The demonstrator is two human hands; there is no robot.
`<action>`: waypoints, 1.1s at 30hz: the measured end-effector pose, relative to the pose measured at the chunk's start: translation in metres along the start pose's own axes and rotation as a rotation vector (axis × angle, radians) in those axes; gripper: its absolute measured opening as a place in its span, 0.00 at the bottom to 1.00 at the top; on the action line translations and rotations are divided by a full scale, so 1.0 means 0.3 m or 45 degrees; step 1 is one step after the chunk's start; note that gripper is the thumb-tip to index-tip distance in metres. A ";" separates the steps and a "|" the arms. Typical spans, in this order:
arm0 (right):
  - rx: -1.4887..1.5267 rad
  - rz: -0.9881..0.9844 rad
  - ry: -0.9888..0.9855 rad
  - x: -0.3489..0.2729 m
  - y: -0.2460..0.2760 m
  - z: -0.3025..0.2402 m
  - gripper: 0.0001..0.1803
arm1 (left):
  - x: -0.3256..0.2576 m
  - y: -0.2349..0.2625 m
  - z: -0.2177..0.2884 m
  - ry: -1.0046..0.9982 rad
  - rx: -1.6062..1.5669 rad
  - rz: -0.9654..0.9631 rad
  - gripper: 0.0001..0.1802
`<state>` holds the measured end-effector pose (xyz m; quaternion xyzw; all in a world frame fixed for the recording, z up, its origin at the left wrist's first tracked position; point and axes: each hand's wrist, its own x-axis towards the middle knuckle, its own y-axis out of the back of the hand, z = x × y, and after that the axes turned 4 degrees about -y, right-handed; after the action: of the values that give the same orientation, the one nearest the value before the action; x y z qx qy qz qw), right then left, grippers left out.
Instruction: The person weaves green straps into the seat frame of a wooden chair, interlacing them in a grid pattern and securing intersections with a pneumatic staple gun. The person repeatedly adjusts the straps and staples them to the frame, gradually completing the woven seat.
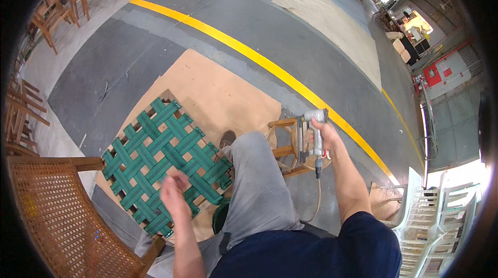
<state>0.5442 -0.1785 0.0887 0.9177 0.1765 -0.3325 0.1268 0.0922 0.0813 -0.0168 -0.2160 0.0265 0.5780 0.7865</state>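
A square seat frame woven with green webbing straps [166, 156] lies in front of me, left of my knee. My left hand [175, 192] is over its near part, with fingers blurred so that their grip cannot be made out. My right hand [327, 135] is closed round the handle of a silver air staple gun [315, 131], held up to the right above a wooden stool [286, 151]. A thin air hose [318, 200] hangs from the gun's handle. Below the webbing's near right corner, something round and dark green [220, 216] is partly hidden by my leg.
Brown cardboard [223, 88] covers the floor under the seat frame. A cane-backed wooden chair [65, 216] stands close at the left, with wooden chairs [52, 16] farther off. White plastic chairs [436, 226] are stacked at the right. A yellow line [233, 44] crosses the grey floor.
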 end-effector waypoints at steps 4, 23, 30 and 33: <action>0.264 -0.143 -0.281 0.133 0.070 0.151 0.18 | -0.329 0.034 -0.085 0.640 -0.188 -0.254 0.22; -1.154 0.347 0.608 0.086 0.081 0.092 0.27 | -0.292 0.067 -0.248 0.780 -0.784 0.289 0.18; -1.030 -0.064 0.756 -0.088 -0.202 0.098 0.25 | -0.289 0.065 -0.318 0.660 -0.756 0.301 0.13; -0.946 -0.293 0.871 -0.114 -0.265 0.135 0.22 | -0.242 0.075 -0.341 0.549 -0.770 0.306 0.12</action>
<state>0.4643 -0.1287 0.0717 0.8416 0.4138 0.0601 0.3419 0.0687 -0.0163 -0.0951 -0.5501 0.0446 0.5891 0.5903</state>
